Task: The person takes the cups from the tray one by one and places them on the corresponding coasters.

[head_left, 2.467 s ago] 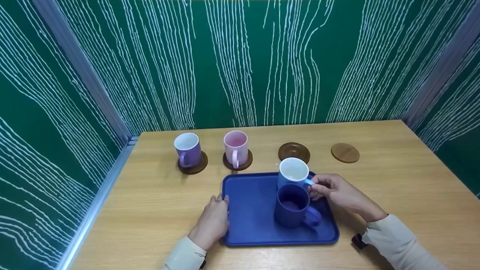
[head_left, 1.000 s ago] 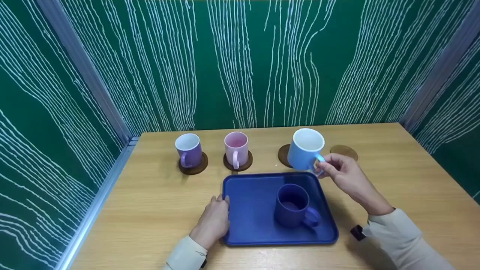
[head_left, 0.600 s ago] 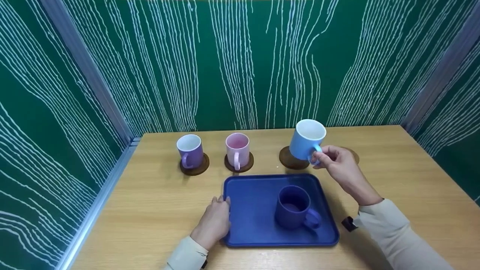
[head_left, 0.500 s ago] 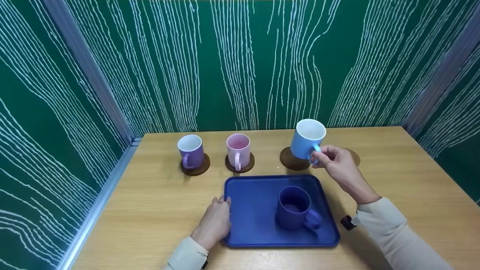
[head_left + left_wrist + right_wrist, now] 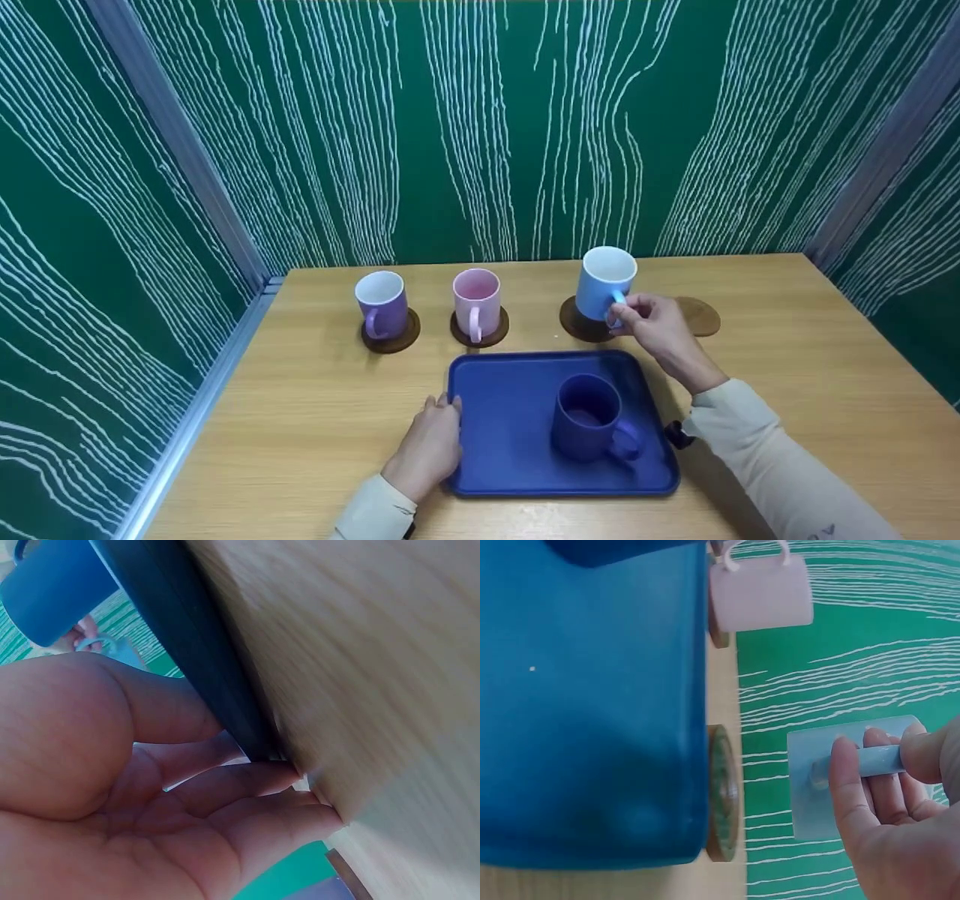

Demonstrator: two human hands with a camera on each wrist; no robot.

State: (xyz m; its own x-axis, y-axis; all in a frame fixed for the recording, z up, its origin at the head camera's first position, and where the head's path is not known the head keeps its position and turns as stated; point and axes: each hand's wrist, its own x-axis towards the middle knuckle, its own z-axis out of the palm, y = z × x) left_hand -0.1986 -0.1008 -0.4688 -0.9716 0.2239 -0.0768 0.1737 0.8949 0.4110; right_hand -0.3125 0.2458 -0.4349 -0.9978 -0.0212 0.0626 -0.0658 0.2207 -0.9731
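Observation:
My right hand [image 5: 660, 326] pinches the handle of a light blue mug [image 5: 598, 292] with a white inside. The mug is upright over a dark round coaster [image 5: 576, 327]; in the right wrist view a gap shows between mug and coaster [image 5: 721, 795]. My left hand [image 5: 427, 446] grips the left edge of a blue tray [image 5: 499, 420]. In the left wrist view its thumb [image 5: 184, 709] lies against the tray's side, and its fingers [image 5: 240, 784] reach along the tray's edge near the tabletop. A dark blue mug [image 5: 583, 431] stands on the tray's right half, handle to the right.
A purple mug [image 5: 384, 311] and a pink mug [image 5: 487, 304] stand on dark coasters at the back left. A lighter wooden coaster [image 5: 699, 316] lies right of the held mug, partly behind my right hand. Green panels [image 5: 450, 150] with white lines rise behind the table.
My right hand lifted the light blue mug off the tray and carried it back over the dark coaster, then slightly left and down. The left hand has stayed at the tray's edge.

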